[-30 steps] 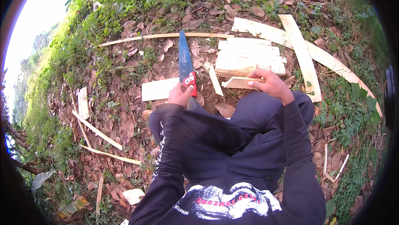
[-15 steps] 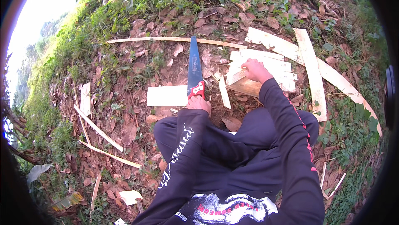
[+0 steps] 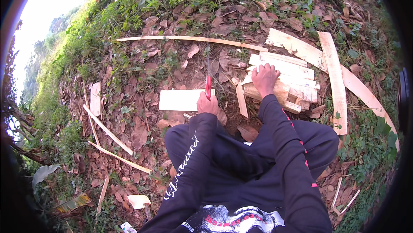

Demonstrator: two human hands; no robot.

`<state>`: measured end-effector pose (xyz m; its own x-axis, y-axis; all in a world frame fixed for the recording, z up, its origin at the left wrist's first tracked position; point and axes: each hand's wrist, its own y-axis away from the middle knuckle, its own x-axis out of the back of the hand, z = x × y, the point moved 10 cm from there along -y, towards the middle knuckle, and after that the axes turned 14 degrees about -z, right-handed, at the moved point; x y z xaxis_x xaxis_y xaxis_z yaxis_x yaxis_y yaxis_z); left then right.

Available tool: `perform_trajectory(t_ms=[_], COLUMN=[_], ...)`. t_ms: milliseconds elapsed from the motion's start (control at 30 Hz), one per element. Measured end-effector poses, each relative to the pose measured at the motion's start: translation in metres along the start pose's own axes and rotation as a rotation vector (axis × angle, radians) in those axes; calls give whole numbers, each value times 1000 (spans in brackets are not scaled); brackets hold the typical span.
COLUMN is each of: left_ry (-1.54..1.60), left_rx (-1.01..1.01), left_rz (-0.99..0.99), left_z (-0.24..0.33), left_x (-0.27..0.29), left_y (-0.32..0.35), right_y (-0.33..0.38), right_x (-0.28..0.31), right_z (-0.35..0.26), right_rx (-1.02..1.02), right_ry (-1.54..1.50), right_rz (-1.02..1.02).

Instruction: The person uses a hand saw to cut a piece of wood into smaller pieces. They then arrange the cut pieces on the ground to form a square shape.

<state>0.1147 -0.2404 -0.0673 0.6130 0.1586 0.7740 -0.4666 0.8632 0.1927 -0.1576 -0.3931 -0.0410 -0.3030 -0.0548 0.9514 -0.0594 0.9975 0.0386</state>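
Note:
My left hand (image 3: 207,104) is closed round the red handle of a handsaw (image 3: 208,87). The saw's blade is turned edge-on, so only a thin dark line shows, pointing away from me. Beside that hand, to its left, a pale rectangular board (image 3: 181,100) lies flat on the ground. My right hand (image 3: 264,79) rests palm down on a pile of cut boards (image 3: 297,73), its fingers apart on the upper pieces. Under the pile's near side is a thicker wood block (image 3: 279,92). A narrow wood strip (image 3: 241,100) leans between the two hands.
A long thin strip (image 3: 172,38) lies across the far side. Long planks (image 3: 333,78) cross at the right. Several loose strips (image 3: 109,132) lie on the left among dry leaves and green plants. My crossed legs (image 3: 241,147) are close below my hands.
The saw's blade has turned from its flat side to edge-on in my left hand. My right hand has turned palm down, its fingers spreading over the pile. The view has shifted slightly.

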Motion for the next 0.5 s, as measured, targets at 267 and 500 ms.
perform_trajectory(t_ms=[267, 500], left_ry=[944, 1158], left_rx=[-138, -105], left_rz=[-388, -494], left_z=[38, 52], left_x=[21, -13], left_y=[65, 111], right_y=[-16, -24], right_x=[1, -13], right_z=[-23, -26], right_rx=[25, 52], right_ry=[25, 177], right_rz=[-90, -63])
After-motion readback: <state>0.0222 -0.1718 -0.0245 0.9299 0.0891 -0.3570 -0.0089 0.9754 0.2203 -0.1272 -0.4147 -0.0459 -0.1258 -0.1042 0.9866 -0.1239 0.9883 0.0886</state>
